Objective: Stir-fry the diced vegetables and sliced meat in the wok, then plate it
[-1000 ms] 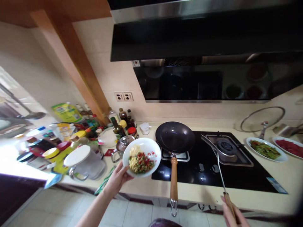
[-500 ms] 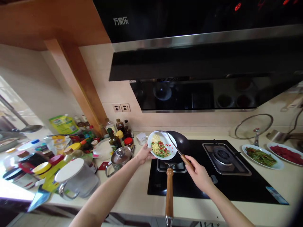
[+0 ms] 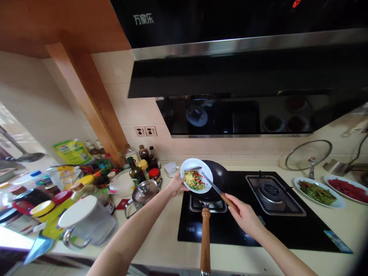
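Observation:
My left hand (image 3: 176,184) grips the left rim of a white plate (image 3: 193,165) and tilts it over a black wok (image 3: 220,178). On the plate lies a heap of chopped yellow, green and red bits (image 3: 194,180). My right hand (image 3: 243,214) holds the wooden handle of a metal spatula (image 3: 211,184), whose blade rests on the plate above the heap. The wok sits on the left burner, its long wooden handle (image 3: 205,239) pointing toward me.
A black gas hob (image 3: 267,226) has a free right burner (image 3: 271,189). Plates of green vegetables (image 3: 316,191) and red food (image 3: 349,188) and a glass lid (image 3: 309,153) stand right. Left are a lidded pot (image 3: 143,193), bottles, jars and a white jug (image 3: 86,218).
My left hand has carried the plate up from near the counter edge to over the wok and tilted it. My right hand brought the spatula from the right burner onto the plate, pushing the heap down.

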Action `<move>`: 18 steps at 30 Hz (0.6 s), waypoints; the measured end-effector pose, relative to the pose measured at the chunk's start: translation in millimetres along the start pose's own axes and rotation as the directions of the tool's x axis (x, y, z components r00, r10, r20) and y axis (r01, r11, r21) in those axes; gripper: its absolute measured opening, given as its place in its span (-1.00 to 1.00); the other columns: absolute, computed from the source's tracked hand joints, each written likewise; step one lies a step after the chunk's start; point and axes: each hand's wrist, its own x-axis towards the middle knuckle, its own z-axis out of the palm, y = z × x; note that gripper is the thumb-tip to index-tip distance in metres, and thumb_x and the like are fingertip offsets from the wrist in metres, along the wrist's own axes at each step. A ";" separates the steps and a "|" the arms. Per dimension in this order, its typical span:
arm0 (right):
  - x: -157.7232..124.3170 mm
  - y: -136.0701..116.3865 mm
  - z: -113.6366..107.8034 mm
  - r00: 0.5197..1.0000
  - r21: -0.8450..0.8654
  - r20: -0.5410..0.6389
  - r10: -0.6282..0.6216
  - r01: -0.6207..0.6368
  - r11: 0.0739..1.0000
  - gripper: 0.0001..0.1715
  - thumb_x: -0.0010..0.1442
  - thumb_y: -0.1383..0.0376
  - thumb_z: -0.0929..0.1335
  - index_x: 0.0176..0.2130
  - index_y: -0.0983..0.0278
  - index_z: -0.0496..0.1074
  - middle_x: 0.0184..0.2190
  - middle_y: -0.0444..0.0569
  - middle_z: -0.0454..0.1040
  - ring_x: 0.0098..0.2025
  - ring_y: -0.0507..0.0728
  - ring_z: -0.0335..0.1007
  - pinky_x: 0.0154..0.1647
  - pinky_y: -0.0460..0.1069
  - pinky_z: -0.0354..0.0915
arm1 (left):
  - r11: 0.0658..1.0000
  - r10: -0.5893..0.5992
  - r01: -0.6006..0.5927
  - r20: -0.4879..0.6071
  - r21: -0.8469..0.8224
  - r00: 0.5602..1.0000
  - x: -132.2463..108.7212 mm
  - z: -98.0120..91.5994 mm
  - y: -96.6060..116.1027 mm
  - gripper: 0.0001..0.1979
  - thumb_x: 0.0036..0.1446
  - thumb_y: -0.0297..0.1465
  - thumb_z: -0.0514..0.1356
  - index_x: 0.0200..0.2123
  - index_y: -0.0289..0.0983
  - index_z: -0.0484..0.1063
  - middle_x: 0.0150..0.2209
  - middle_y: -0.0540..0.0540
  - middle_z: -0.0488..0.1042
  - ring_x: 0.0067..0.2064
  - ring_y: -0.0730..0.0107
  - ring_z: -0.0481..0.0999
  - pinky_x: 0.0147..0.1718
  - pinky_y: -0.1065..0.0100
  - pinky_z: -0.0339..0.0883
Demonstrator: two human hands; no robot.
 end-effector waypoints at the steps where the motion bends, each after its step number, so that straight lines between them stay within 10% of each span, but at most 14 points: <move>1: -1.0 6.8 -0.3 1.000 -0.009 0.002 -0.004 0.004 1.000 -0.49 0.21 0.24 0.22 0.15 0.16 0.29 0.07 0.00 0.43 0.00 0.17 0.42 0.04 0.09 0.33 | 1.000 0.001 -0.001 -0.002 0.027 1.000 4.5 1.2 0.5 -0.61 0.12 -0.49 0.10 0.04 -0.27 0.15 -0.35 -0.09 0.53 -0.47 0.31 0.58 -0.46 0.26 0.53; 18: -29.4 60.7 -23.2 0.986 -0.332 -0.073 -0.147 0.115 0.936 -0.52 0.26 0.29 0.18 0.16 0.13 0.26 -0.07 0.00 0.49 -0.12 0.13 0.47 -0.11 0.06 0.43 | 0.706 0.201 -0.070 -0.105 0.704 0.974 42.9 21.5 45.0 -0.59 0.25 -0.29 0.06 0.13 -0.28 0.17 -0.21 -0.12 0.48 -0.39 0.42 0.50 -0.40 0.29 0.45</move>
